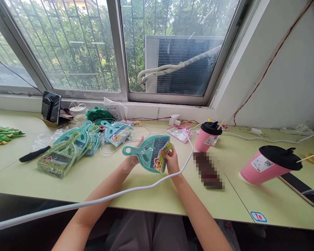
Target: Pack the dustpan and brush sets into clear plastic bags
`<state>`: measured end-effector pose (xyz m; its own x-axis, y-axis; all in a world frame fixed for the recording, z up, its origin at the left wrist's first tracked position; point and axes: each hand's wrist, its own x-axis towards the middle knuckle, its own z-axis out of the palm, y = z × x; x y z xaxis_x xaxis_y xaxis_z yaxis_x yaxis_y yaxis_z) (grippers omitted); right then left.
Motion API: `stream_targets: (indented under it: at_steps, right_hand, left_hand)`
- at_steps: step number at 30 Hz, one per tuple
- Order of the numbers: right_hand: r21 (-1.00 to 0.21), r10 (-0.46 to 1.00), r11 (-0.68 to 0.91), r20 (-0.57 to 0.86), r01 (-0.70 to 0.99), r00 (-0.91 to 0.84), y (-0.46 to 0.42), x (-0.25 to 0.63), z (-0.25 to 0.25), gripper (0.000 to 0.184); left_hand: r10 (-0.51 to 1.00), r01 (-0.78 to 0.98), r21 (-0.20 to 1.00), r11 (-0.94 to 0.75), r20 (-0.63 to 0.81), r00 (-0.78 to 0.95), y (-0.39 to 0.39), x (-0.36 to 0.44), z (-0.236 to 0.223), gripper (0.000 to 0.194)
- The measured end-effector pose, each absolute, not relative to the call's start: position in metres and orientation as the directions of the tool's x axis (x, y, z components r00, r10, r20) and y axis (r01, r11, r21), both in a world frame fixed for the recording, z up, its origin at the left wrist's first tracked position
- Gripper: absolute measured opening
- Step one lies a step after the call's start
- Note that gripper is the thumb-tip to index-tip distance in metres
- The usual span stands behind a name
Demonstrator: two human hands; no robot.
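Note:
A teal mini dustpan-and-brush set (148, 150) is held above the pale green table (125, 188), handle pointing left. My left hand (132, 160) grips it from below near the handle, fingers closed round it. My right hand (170, 159) pinches a yellow-green printed label card (162, 157) against the dustpan's right side. A white cable (136, 190) runs across both forearms.
A pile of wrapped teal dustpan sets (75, 144) lies to the left, with a black-handled tool (34, 154) and green strips (2, 135). Pink packets (179, 132), two pink cups with black lids (208, 136) (269, 164), a blurred dark object (208, 170) and a phone (302, 190) lie right.

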<state>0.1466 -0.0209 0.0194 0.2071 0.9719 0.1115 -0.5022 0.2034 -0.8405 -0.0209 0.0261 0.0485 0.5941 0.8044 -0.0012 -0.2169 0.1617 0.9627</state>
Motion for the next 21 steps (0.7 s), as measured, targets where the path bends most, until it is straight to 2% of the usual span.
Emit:
stream_targets:
  at_steps: [3, 6, 8, 11, 13, 17, 21]
  right_hand:
    - [-0.846, 0.966, 0.216, 0.112, -0.487, 0.235, -0.019, 0.149, 0.019, 0.043]
    - [-0.836, 0.947, 0.238, 0.085, -0.495, 0.311, -0.016, 0.154, 0.017, 0.041]
    - [-0.815, 0.928, 0.258, 0.060, -0.519, 0.367, -0.013, 0.157, 0.016, 0.041]
    - [-0.782, 0.931, 0.240, 0.019, -0.575, 0.364, -0.012, 0.162, 0.017, 0.042]
    - [-0.775, 0.948, 0.199, -0.004, -0.599, 0.319, -0.012, 0.164, 0.018, 0.042]
    - [-0.809, 0.958, 0.172, 0.005, -0.561, 0.287, -0.011, 0.168, 0.019, 0.042]
    - [-0.857, 0.925, 0.230, 0.045, -0.462, 0.377, -0.006, 0.169, 0.011, 0.049]
  left_hand:
    - [0.787, -0.328, 0.898, 0.293, -0.033, 0.616, 0.035, -0.025, 0.046, 0.083]
    - [0.767, -0.422, 0.862, 0.281, 0.062, 0.639, 0.044, -0.038, 0.049, 0.087]
    - [0.754, -0.439, 0.865, 0.243, 0.116, 0.647, 0.049, -0.050, 0.051, 0.081]
    - [0.770, -0.326, 0.930, 0.168, 0.083, 0.632, 0.058, -0.067, 0.047, 0.060]
    - [0.804, -0.211, 0.969, 0.127, 0.023, 0.594, 0.064, -0.074, 0.041, 0.053]
    - [0.854, -0.093, 0.990, 0.102, -0.040, 0.518, 0.072, -0.078, 0.029, 0.048]
    - [0.863, -0.041, 0.994, 0.105, -0.071, 0.501, 0.070, -0.077, 0.029, 0.048]
